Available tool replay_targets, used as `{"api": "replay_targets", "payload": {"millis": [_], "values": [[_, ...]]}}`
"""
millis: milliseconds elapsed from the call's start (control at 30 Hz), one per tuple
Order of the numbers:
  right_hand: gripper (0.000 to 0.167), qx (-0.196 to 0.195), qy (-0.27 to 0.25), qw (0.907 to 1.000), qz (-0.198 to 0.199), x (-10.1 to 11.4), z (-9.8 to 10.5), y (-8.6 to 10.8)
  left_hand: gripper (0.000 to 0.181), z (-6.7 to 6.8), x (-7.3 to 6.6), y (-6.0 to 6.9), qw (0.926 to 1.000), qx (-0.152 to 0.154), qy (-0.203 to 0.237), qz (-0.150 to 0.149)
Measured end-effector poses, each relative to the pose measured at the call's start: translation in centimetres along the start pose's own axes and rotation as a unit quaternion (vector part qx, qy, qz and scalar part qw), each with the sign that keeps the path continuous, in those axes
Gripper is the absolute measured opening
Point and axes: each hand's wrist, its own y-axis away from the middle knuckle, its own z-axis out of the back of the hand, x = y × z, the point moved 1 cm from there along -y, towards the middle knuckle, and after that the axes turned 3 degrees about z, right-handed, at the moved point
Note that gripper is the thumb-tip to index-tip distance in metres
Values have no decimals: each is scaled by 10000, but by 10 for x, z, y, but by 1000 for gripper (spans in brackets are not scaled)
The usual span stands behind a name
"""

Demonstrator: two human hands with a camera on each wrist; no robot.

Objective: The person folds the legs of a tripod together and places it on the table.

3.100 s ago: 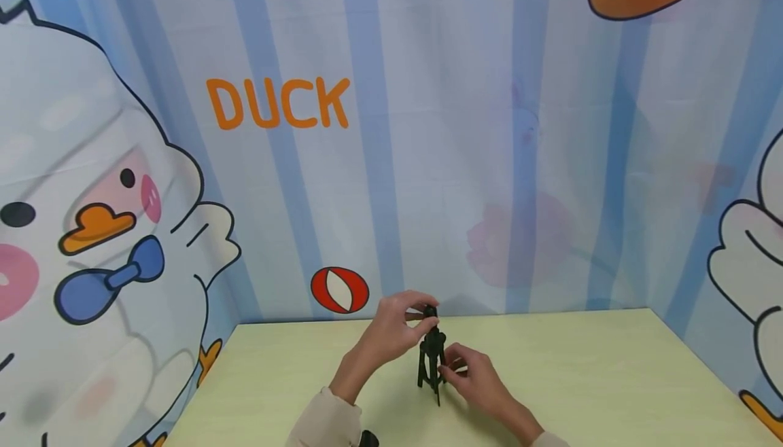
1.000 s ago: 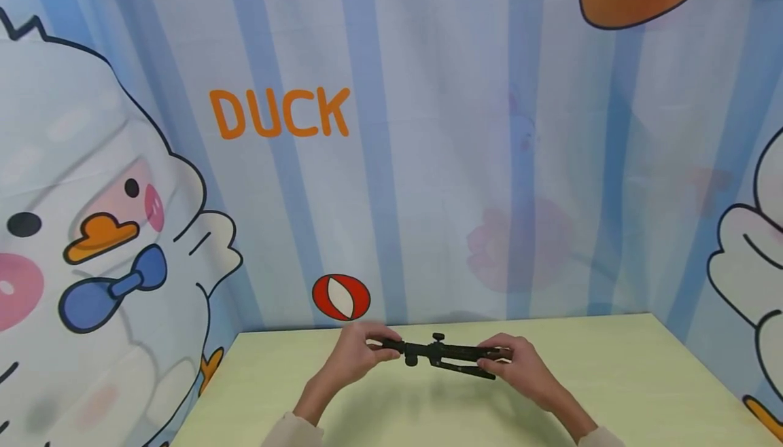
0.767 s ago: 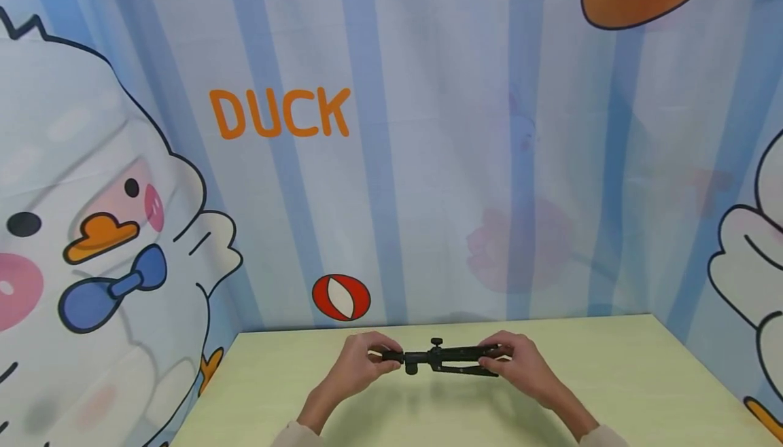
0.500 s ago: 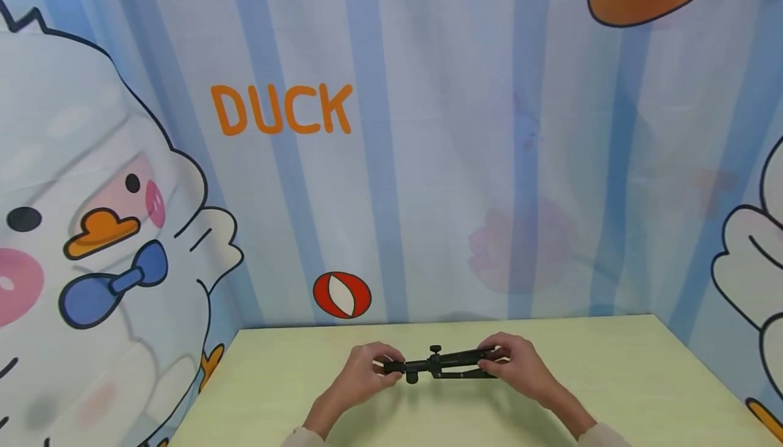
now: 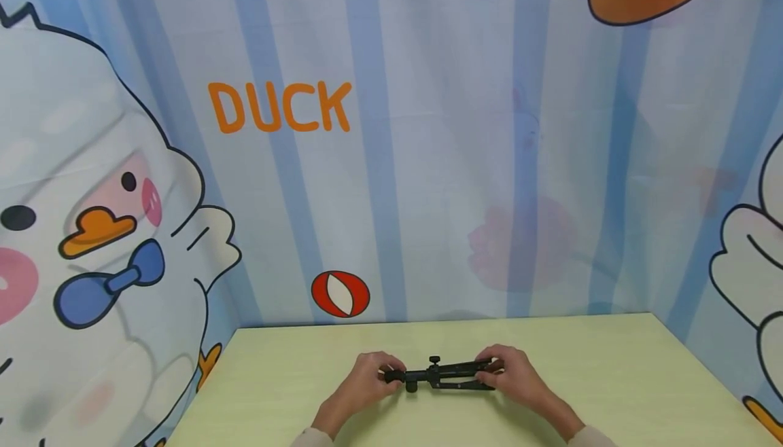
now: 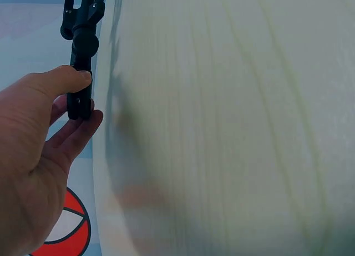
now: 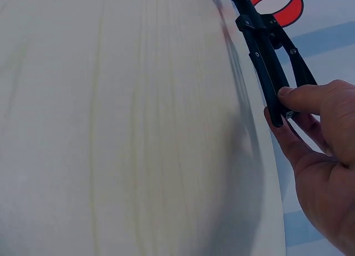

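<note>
A small black tripod [image 5: 437,375] lies sideways between both hands, its legs pointing right and only slightly spread. My left hand [image 5: 366,382] pinches its head end between thumb and fingers; the left wrist view shows that thumb [image 6: 75,78] pressed on the black head. At the other end my right hand [image 5: 515,373] grips the leg tips, with the thumb on one leg [image 7: 272,81] in the right wrist view. A knob [image 5: 434,359] sticks up near the middle, and another hangs below. Whether the tripod touches the table is hard to tell; its shadow falls beside it.
The pale yellow table [image 5: 293,365] spreads around the hands. Behind it hangs a blue striped curtain [image 5: 440,162] with duck pictures and a red ball print [image 5: 340,293]. The table's back edge runs just beyond the tripod.
About three seconds ago the tripod stood upright on its legs; it was then turned sideways. Over the last second both hands have lowered it toward the table, still holding both ends.
</note>
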Motion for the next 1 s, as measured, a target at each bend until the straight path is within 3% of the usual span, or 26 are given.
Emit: {"api": "replay_targets", "payload": {"millis": [400, 1000], "values": [[18, 57, 227, 9997, -78, -8, -9, 2, 18, -4, 10, -2, 9983, -20, -535, -242], [20, -127, 518, 9982, -259, -12, -11, -2, 18, -7, 10, -3, 9967, -105, -750, -309]]}}
